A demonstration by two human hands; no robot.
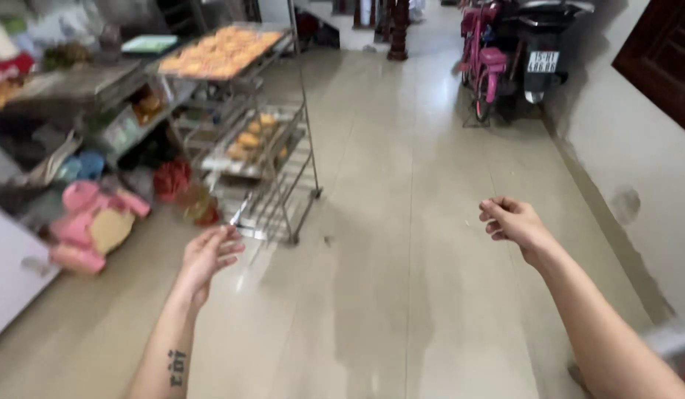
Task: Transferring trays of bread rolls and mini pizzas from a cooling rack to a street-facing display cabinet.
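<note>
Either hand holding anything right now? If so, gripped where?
Nothing held. Left hand is open and empty, nearest the metal rack. Right hand is loosely curled, empty.

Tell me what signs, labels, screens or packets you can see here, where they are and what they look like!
White rectangular number plate: on the rear of the dark motorbike parked at the top right, beside the pink bicycle; dark marks on white.
Pale boxy packages: low shelf at the left, too blurred to describe further.
No screens or wall signs show.
Left hand and right hand hold nothing.
</note>
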